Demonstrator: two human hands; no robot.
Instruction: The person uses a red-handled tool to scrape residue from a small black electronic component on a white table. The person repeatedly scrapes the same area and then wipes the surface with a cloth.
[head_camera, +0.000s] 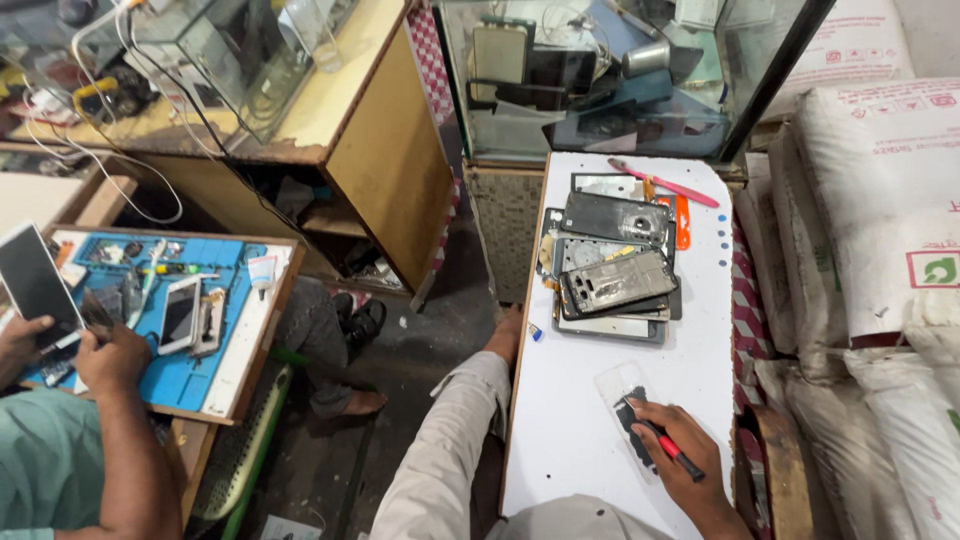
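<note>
— So where are the hands?

— Right hand (680, 455) is low on the white table (590, 430), fingers (655, 412) curled around a red-handled screwdriver (678, 452). Its tip end lies over a small dark part (632, 415) that sits in or on a clear plastic sleeve (622, 385). Whether the hand also pins the part, I cannot tell.

— And the left?

— Left hand (505, 335) is at the table's left edge, mostly hidden behind it. Only the back of it shows, so I cannot tell whether the fingers are closed or loose.

— How would that dark part handle?

— By the look of it, light and thin, probably easy to bend or crack. I'd take it by its edges, not its flat face. The sleeve looks slippery and floppy, so it would likely slide on the smooth table unless held down.

— What else is up there?

— A stack of phone frames (612, 280) in the middle of the table, backs off, overlapping one another. They look stiff but with sharp edges and exposed parts, so the outer rims are the safest grip. Behind them lie a pink tool (665, 183) and an orange piece (682, 222), then a glass case (600, 80).

— Anyone nearby?

— A co-worker to the left, at a separate wooden tray with a blue mat (185, 375), holding a white phone (35, 280), with another phone (180, 312) lying on the mat. White sacks (880, 200) are piled on the right.
</note>
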